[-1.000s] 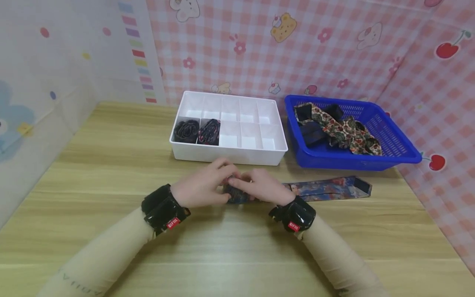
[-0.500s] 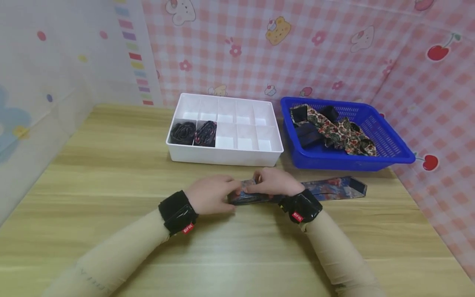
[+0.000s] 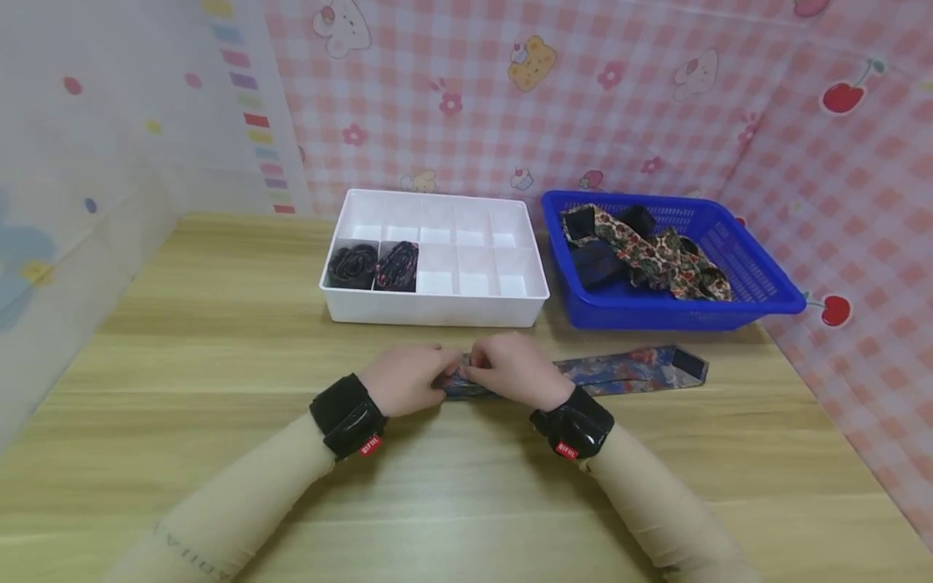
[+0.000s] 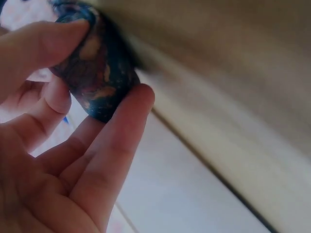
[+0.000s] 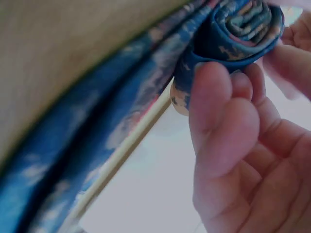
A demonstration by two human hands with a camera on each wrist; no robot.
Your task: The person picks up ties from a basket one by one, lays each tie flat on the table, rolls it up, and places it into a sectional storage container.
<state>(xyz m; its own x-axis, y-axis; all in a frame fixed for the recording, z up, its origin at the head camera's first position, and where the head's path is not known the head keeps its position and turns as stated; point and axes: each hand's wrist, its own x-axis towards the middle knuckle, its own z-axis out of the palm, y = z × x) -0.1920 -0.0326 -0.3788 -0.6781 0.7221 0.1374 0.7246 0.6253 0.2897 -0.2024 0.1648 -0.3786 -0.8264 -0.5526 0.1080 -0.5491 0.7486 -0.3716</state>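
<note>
Tie (image 3: 619, 370) lies on table (image 3: 219, 340) near organizer (image 3: 437, 312), rolled end pinched by left hand (image 3: 401, 379) and right hand (image 3: 510, 371); a loose pinch could let the coil spring open.

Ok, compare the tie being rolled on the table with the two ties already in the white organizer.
The blue patterned tie is only partly rolled, its tail lying flat on the table; the stored ties are fully coiled. It is gripped by the left hand and right hand; the stored ones sit untouched in the white organizer, and look darker. All are patterned ties.
</note>
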